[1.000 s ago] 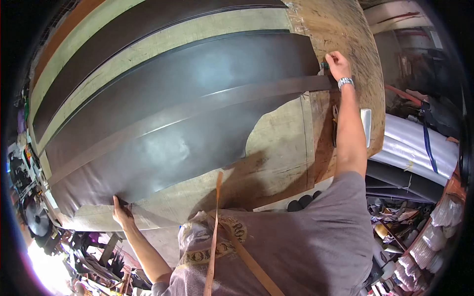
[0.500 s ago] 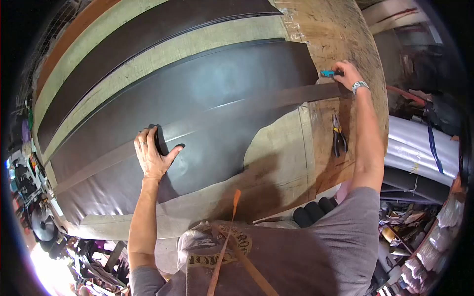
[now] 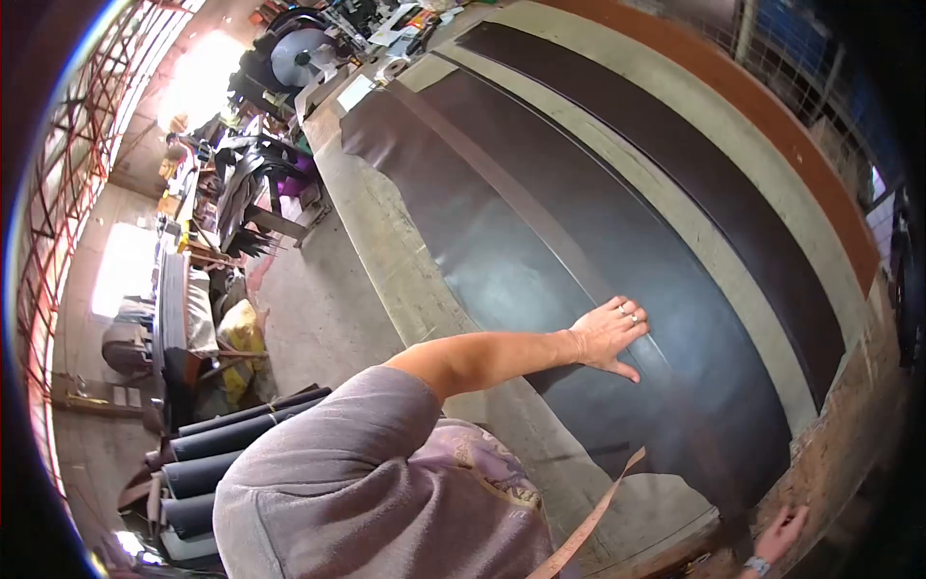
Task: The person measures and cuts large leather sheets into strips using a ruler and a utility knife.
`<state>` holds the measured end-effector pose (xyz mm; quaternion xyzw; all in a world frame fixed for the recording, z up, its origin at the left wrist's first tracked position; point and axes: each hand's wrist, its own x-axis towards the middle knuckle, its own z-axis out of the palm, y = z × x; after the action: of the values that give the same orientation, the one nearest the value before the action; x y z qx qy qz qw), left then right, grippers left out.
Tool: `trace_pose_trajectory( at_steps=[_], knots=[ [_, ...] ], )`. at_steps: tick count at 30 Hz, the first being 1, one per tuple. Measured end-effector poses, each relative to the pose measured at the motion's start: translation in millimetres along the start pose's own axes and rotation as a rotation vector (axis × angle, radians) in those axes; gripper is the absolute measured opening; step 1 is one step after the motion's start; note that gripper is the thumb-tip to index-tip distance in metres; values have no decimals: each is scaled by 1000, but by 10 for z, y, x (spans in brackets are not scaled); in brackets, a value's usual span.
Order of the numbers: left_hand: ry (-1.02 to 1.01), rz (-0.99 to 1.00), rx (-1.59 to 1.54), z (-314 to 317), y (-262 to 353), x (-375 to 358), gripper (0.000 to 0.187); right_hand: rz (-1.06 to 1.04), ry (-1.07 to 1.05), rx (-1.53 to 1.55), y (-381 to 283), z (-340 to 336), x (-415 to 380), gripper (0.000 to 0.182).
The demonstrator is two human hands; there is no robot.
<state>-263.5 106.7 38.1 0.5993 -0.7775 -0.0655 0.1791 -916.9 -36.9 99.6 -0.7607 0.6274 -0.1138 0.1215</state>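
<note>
A large dark brown leather sheet [image 3: 502, 275] lies over the table, with a long straight brown strip [image 3: 482, 166] running lengthwise across it. Pressing on the strip and the leather beside it is my left hand [image 3: 610, 333], thumb spread away from the fingers. Near the table's lower right end, beyond the leather's edge, my right hand [image 3: 783, 531] has its fingers apart, with nothing visible in them. Neither the teal tool nor the pliers can be made out.
Another dark leather piece [image 3: 666, 145] lies along the far side, before an orange-brown band [image 3: 762, 106]. A tape measure [image 3: 600, 511] hangs from my neck. Dark rolls [image 3: 207, 478] are at lower left. A fan [image 3: 301, 60] and clutter stand past the table's far end.
The view has swung left toward the table's far end. My left hand still rests on the strip; my right hand now shows at the lower right, and the teal tool no longer shows in it.
</note>
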Motion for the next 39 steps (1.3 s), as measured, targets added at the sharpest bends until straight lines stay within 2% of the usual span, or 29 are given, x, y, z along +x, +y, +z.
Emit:
trace_pose_trajectory(
  at_steps=[2, 3, 4, 5, 6, 7, 10, 11, 14, 17, 19, 21, 22, 23, 25, 26, 27, 30, 32, 36, 39],
  knots=[
    [23, 4, -11, -2, -27, -17, 85, -74, -256, 227, -1199, 34, -325, 19],
    [3, 8, 22, -48, -30, -22, 76, -220, -143, 254, -1753, 220, -615, 14],
    [20, 11, 10, -17, -38, -36, 75, -160, -283, 286, -2281, 226, -807, 16],
    [37, 12, -5, 49, -56, -67, 73, 29, -718, -171, -2850, 130, -890, 51],
    [51, 13, -22, 62, -82, -94, 71, -135, -677, 92, -2997, 310, -1190, 44],
    [-31, 20, -65, -16, -103, -138, 69, -395, -348, 256, -2706, 903, -1547, 15],
    [107, 3, 25, -70, -369, -500, 71, -309, -475, 241, -3097, 1275, -2018, 16],
    [43, -57, 1, -173, -546, -642, 72, -296, -421, 232, -3194, 1336, -2117, 16],
    [81, -256, 77, -689, -1227, -1059, 73, -211, -359, 159, -3337, 1423, -2262, 16],
    [134, -443, 164, -1219, -2151, -1506, 73, -195, -301, 102, -3379, 1480, -2266, 16],
    [242, -518, 297, -1568, -2926, -1848, 72, -188, -289, 65, -3395, 1486, -2264, 18],
    [144, -659, 268, -2079, -3723, -2156, 73, -80, -195, -44, -3632, 1463, -2316, 22],
    [202, -734, 416, -1996, -4281, -2372, 76, -28, -145, -100, -3828, 1453, -2351, 25],
    [202, -778, 407, -2090, -4747, -2546, 79, 8, -124, -173, -4058, 1428, -2368, 38],
    [241, -797, 407, -2348, -5369, -2709, 82, -3, 43, -170, -4473, 1779, -2288, 42],
    [252, -813, 386, -2465, -5447, -2827, 83, -20, 96, -190, -4618, 1688, -2311, 44],
    [222, -796, 368, -2516, -5530, -2867, 86, -41, 61, -165, -4962, 1716, -2216, 46],
    [205, -773, 384, -2473, -5627, -2908, 90, -155, 16, -76, -6529, 2030, -1620, 46],
    [220, -767, 331, -2542, -5655, -2872, 92, -304, 10, -3, -7311, 2276, -1186, 42],
    [284, -779, 317, -2589, -6089, -2815, 94, -456, -16, 111, -8507, 2918, -369, 42],
    [323, -820, 367, -2762, -6610, -2767, 95, -508, -30, 105, -9241, 3383, 119, 51]
  ],
)
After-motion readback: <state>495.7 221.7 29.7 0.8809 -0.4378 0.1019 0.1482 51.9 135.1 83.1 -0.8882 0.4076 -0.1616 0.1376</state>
